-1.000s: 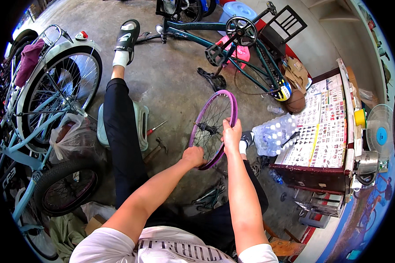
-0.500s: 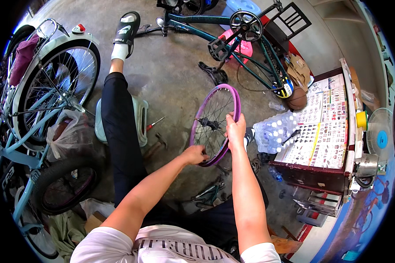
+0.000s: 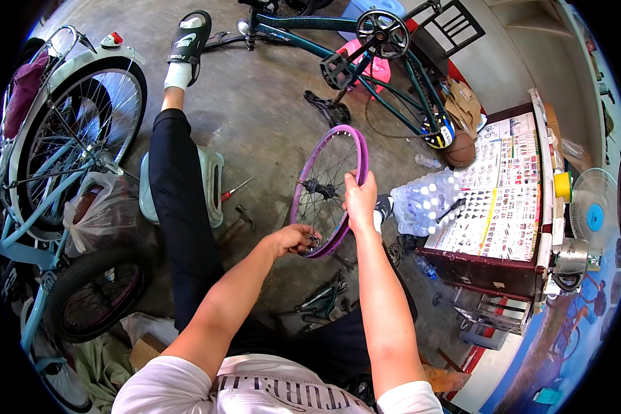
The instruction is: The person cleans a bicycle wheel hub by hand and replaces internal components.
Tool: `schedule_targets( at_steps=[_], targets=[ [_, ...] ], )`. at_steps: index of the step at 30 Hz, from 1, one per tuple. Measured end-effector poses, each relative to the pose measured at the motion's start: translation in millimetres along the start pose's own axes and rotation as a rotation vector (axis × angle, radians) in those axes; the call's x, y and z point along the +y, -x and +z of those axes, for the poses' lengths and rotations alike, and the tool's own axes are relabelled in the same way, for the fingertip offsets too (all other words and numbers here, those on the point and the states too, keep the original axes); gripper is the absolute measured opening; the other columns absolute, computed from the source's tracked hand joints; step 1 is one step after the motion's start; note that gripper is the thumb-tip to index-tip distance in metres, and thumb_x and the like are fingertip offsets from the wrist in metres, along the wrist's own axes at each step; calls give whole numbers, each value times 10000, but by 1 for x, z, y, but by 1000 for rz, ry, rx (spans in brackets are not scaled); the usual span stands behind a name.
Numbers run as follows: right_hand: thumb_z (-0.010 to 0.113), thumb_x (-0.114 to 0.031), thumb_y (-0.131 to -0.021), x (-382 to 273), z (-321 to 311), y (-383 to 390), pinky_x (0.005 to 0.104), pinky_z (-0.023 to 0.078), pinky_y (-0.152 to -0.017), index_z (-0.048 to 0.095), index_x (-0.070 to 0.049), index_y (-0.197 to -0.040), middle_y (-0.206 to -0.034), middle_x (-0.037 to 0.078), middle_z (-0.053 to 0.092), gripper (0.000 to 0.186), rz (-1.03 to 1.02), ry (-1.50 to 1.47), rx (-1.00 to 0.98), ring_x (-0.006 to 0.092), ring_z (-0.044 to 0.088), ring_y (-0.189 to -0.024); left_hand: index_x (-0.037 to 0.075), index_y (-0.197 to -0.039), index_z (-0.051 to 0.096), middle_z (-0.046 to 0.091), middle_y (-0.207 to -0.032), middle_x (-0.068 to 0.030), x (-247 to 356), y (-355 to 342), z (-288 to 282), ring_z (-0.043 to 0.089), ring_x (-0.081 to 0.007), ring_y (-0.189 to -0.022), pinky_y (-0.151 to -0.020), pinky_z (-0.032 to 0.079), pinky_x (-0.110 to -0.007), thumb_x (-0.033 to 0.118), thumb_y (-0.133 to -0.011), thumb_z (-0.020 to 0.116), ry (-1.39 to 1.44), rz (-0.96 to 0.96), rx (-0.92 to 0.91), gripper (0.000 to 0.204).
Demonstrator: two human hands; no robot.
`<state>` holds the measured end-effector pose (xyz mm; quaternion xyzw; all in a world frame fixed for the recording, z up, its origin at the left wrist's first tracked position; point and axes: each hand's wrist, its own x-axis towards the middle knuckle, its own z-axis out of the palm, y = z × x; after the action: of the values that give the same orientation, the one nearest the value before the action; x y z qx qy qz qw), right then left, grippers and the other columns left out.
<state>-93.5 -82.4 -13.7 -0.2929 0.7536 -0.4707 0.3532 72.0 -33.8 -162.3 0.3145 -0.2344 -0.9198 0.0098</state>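
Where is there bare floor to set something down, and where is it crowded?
Bare grey floor lies between the sandal, the bicycle frame, the purple-rimmed wheel and the screwdriver. It is crowded left, by parked bicycles and a plastic bag; right, by bottles; and between the legs, by small jumbled items.

downward head-worn fisheye view

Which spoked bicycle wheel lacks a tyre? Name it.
The purple-rimmed wheel in the right hand: its rim is bare, while the white-fendered wheel and fat wheel at left are black-tyred.
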Motion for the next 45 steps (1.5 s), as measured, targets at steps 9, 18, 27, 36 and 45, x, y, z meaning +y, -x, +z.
schedule_targets(
  at_steps=[9,18,27,36,45],
  targets=[
    [684,-160,-912,16,15,-14,398,510,-795,601,-3,-1021,-908,156,687,209,-101,161,28,278,663,-841,95,-897,721,616,-674,3,9,-18,5,539,-102,-550,-495,362,-293,214,-821,720,-526,-16,204,141],
    [681,-150,-922,8,15,-2,351,426,-493,585,-17,-995,-717,61,603,179,-117,168,3,153,545,-538,-5,-1007,775,775,-1007,-137,35,7,36,751,-285,-956,-804,577,-412,463,-702,827,-1065,-167,582,562],
    [650,-162,-959,5,4,-3,306,359,-390,552,-53,-1053,-717,13,529,173,-15,81,-57,119,458,-472,38,-1102,758,752,-1104,-72,13,-12,16,702,-214,-881,-742,547,-395,212,-743,817,-660,-50,407,403],
    [644,-146,-950,11,-13,2,287,347,-404,573,-64,-1065,-715,-6,507,159,33,40,6,89,431,-492,121,-1154,722,697,-907,17,-5,-21,-6,615,-125,-773,-670,455,-305,35,-848,743,-139,-76,12,319],
    [629,-129,-949,14,-18,3,282,351,-410,563,-68,-1072,-725,-19,498,152,55,-50,33,75,428,-510,1,-1016,764,744,-1048,-222,0,21,46,714,-403,-1016,-887,573,-468,313,-788,831,-1040,165,694,393]
  ],
)
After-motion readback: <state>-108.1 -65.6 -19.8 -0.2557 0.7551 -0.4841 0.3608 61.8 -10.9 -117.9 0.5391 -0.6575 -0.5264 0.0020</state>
